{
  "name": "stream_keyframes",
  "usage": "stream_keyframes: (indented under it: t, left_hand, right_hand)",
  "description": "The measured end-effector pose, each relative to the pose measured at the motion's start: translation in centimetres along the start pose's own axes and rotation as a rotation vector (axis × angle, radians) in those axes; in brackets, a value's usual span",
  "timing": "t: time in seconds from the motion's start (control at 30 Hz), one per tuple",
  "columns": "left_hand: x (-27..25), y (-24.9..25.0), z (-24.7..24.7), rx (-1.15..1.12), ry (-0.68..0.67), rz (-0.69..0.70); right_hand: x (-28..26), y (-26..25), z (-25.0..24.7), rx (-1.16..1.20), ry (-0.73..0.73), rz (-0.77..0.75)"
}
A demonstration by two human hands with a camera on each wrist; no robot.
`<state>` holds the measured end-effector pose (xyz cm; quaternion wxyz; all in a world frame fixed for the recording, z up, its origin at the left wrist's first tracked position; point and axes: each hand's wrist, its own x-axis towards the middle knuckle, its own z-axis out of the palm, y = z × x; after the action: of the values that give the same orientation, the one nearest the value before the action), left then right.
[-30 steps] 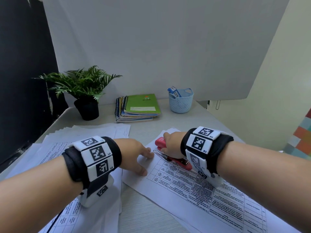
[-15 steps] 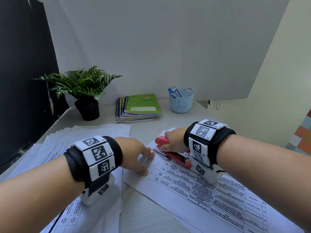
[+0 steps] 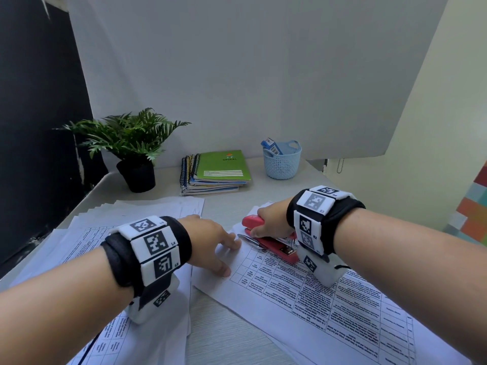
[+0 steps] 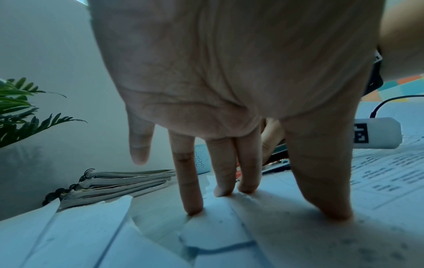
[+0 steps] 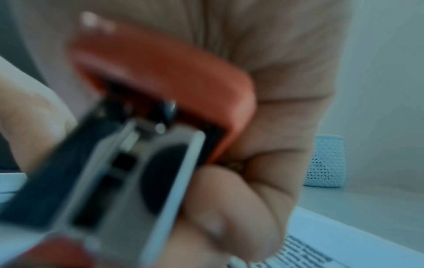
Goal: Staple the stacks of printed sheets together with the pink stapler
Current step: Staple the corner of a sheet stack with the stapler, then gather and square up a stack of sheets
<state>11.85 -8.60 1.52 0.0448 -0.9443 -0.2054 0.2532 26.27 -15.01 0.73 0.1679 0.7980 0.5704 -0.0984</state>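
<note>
My right hand (image 3: 266, 219) grips the pink stapler (image 3: 271, 242) at the top left corner of a stack of printed sheets (image 3: 329, 299) that lies at a slant on the desk. Its top arm is raised off the metal rail. In the right wrist view the stapler (image 5: 165, 81) fills the picture, blurred, with my fingers (image 5: 241, 199) curled round it. My left hand (image 3: 218, 246) presses straight fingers (image 4: 192, 181) flat on the sheets' left edge, just left of the stapler. A second spread of printed sheets (image 3: 87, 241) lies under my left forearm.
At the back of the desk stand a potted fern (image 3: 131, 143), a pile of spiral notebooks (image 3: 216, 172) with a green one on top, and a light blue basket (image 3: 282, 162). Bare desk (image 3: 224, 335) shows between the two paper piles.
My right wrist has risen and rolled, and the stapler's top arm has lifted, so the metal rail now shows. My left hand has stayed pressed on the sheets.
</note>
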Motion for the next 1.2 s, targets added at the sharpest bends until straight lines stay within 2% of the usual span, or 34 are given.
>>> stream_keyframes:
  t: [0.2, 0.4, 0.53, 0.73, 0.9, 0.97, 1.07, 1.13, 1.2]
  left_hand:
    - [0.2, -0.1, 0.1, -0.023, -0.012, -0.003]
    - [0.8, -0.1, 0.4, -0.130, 0.012, -0.005]
    - [1.6, 0.8, 0.4, -0.184, 0.079, -0.117]
    - [2.2, 0.7, -0.9, -0.234, -0.023, -0.296]
    - [2.2, 0.3, -1.2, -0.259, -0.066, -0.343]
    - [2.3, 0.0, -1.0, -0.300, -0.035, -0.340]
    - [2.3, -0.3, -0.7, -0.372, 0.081, -0.332]
    - [2.2, -0.5, -0.6, -0.401, 0.178, -0.310]
    - [1.6, -0.7, -0.8, -0.448, 0.273, -0.285]
  right_hand:
    - [-0.2, 0.0, -0.3, 0.010, -0.065, 0.023]
    - [-0.7, 0.2, -0.1, 0.004, -0.057, 0.052]
    - [-2.3, 2.6, 0.1, 0.056, -0.028, 0.084]
    - [-3.1, 7.1, 1.2, 0.040, 0.020, 0.246]
    - [-2.8, 8.8, 1.4, 0.121, 0.028, 0.312]
    - [-2.6, 9.0, 1.4, 0.162, 0.067, 0.327]
    - [-2.0, 9.3, 0.8, 0.290, 0.274, 0.339]
    - [-1.8, 9.2, 0.1, 0.404, 0.368, 0.288]
    - [-2.1, 8.8, -0.5, 0.530, 0.386, 0.231]
